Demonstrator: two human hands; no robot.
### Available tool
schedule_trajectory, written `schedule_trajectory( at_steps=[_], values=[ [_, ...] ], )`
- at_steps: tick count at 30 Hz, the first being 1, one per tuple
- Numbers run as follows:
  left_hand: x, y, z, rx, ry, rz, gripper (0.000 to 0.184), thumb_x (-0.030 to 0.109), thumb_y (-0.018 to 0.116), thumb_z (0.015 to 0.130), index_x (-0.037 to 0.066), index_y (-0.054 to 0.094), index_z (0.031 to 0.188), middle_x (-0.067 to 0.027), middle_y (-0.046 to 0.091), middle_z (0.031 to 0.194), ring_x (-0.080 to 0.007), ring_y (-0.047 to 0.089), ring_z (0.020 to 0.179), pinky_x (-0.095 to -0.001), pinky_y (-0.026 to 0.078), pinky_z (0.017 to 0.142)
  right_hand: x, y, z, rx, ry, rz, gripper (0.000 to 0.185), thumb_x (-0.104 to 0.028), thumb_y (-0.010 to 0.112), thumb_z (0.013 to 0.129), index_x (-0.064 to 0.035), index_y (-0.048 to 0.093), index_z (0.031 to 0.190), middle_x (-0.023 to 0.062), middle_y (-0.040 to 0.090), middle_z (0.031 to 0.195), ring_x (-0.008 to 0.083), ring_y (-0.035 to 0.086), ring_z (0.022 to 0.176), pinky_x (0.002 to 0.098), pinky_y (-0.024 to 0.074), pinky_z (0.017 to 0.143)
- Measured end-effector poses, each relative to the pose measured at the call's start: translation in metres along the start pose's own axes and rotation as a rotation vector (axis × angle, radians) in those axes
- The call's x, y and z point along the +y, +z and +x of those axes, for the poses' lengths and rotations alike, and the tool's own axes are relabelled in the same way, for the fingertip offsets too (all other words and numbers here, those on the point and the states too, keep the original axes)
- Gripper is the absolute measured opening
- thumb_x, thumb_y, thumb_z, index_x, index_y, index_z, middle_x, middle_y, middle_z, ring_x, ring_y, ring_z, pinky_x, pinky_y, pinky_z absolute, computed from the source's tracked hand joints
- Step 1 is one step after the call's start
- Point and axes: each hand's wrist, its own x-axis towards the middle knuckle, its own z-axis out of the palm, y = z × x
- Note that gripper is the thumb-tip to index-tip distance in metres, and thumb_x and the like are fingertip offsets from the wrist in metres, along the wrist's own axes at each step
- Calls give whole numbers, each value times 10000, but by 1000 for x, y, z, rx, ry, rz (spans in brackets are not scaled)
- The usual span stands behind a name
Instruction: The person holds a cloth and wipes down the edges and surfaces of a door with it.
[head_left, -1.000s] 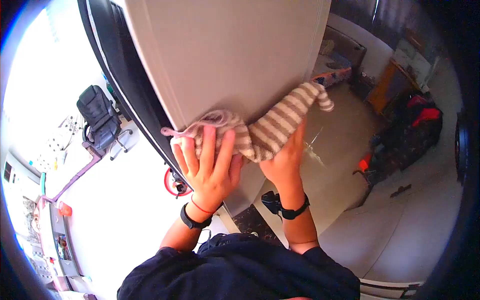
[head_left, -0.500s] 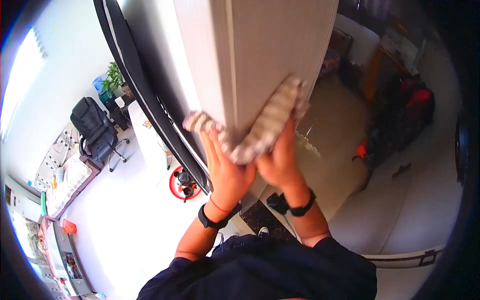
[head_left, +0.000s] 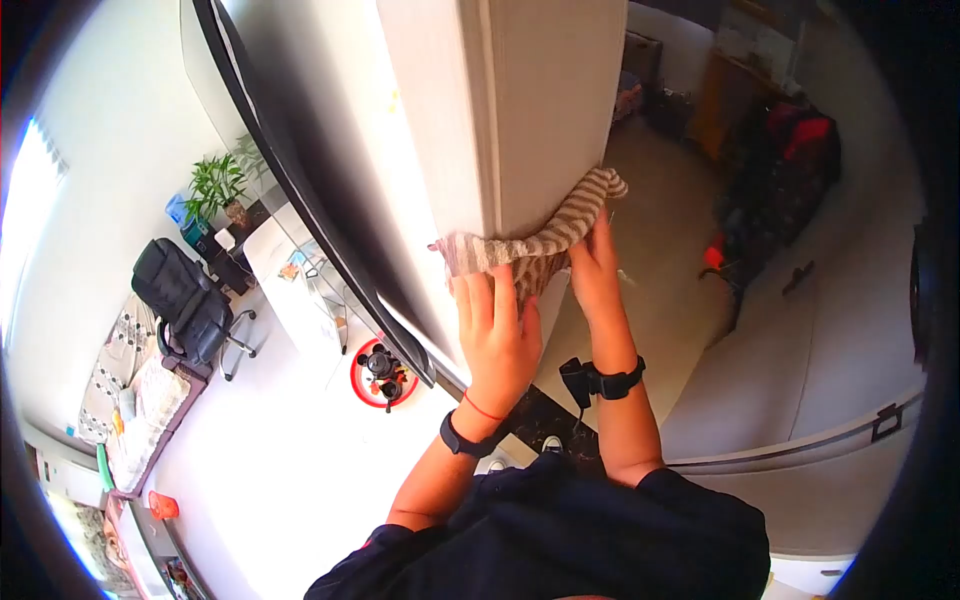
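A brown-and-cream striped cloth [head_left: 545, 240] wraps across the corner of a pale door frame [head_left: 550, 110]. Part of it hangs in folds between my hands, and its far end curls past the frame's right edge. My left hand [head_left: 497, 345] holds the cloth against the left side, fingers laid up over it and the thumb beside the hanging fold. On the right, my right hand [head_left: 597, 275] grips the cloth near its curled end; some of those fingers are hidden behind it. Both wrists carry black bands.
A large black-edged panel [head_left: 300, 190] leans close on the left. Beyond it are a red round tray [head_left: 365, 395] holding dark pots, a black office chair [head_left: 180, 300], a sofa [head_left: 150, 430] and a plant [head_left: 215, 185]. A dim room opens on the right.
The cloth has gone from a deep V shape to a flatter band with a hanging fold. My hands have moved apart, and the whole view has shifted slightly.
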Motion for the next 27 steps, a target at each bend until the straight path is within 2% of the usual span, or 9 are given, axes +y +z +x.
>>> schedule_trajectory(
  at_steps=[4, 7, 10, 13, 14, 20, 24, 26, 27],
  values=[
    [11, -10, 24, 37, 18, -21, 805, 78, 796, 798, -80, 403, 1483, -432, 307, 1522, -574, 311, 1434, -529, 313, 1172, -17, -8, 30, -5, -160, -169, 718, -86, 631, 955, 54, 271, 1560, 225, 283, 1641, 317, 275, 1525, 389, 221, 1229],
    [14, -12, 51, 100, 68, -28, 792, 122, 785, 835, -89, 390, 1489, -433, 283, 1534, -562, 274, 1458, -526, 286, 1185, -38, -7, 62, -31, -386, -256, 768, -80, 648, 927, 56, 246, 1567, 241, 246, 1650, 337, 240, 1538, 400, 204, 1237],
    [14, -3, 58, 148, 50, 39, 830, 155, 763, 870, -93, 312, 1521, -428, 270, 1542, -564, 293, 1446, -528, 289, 1183, -52, 3, 72, -24, -461, -272, 828, -62, 660, 884, 63, 216, 1571, 251, 187, 1664, 356, 177, 1554, 414, 162, 1249],
    [4, 20, 35, 178, -18, 131, 884, 174, 753, 885, -97, 231, 1544, -429, 267, 1540, -575, 305, 1433, -534, 298, 1176, -20, 3, 64, -19, -492, -348, 857, -38, 652, 852, 64, 200, 1574, 253, 140, 1675, 375, 120, 1563, 437, 122, 1256],
    [0, 29, 23, 182, -45, 165, 904, 179, 754, 885, -99, 206, 1548, -431, 268, 1538, -580, 304, 1430, -536, 300, 1174, -8, 0, 60, -40, -528, -335, 847, -62, 630, 844, 74, 209, 1566, 273, 129, 1669, 415, 92, 1560, 475, 81, 1257],
    [2, 38, -5, 126, -141, 162, 959, 104, 746, 824, -112, 161, 1553, -427, 224, 1557, -591, 240, 1456, -545, 254, 1189, 56, 0, 15, -85, -432, -367, 878, -145, 602, 866, 77, 129, 1571, 332, 95, 1647, 485, 56, 1541, 559, 50, 1240],
    [20, 35, 5, 137, -199, 144, 1001, 158, 759, 821, -118, 139, 1557, -416, 203, 1573, -549, 216, 1486, -524, 205, 1212, 51, 0, 4, -129, -396, -360, 908, -207, 613, 887, 69, 95, 1579, 341, 78, 1646, 499, 53, 1536, 590, 52, 1228],
    [28, 30, 16, 190, -183, 122, 991, 186, 749, 842, -131, 135, 1552, -396, 253, 1564, -508, 269, 1479, -512, 229, 1205, 34, -3, 18, -153, -417, -304, 904, -269, 621, 913, 68, 112, 1580, 341, 84, 1646, 503, 74, 1533, 596, 55, 1224],
    [27, 31, 21, 220, -186, 100, 985, 189, 746, 848, -136, 136, 1550, -387, 275, 1559, -493, 290, 1474, -506, 240, 1202, 35, -8, 29, -157, -512, -301, 908, -308, 619, 922, 68, 119, 1580, 343, 88, 1645, 506, 86, 1530, 594, 63, 1223]
  ],
)
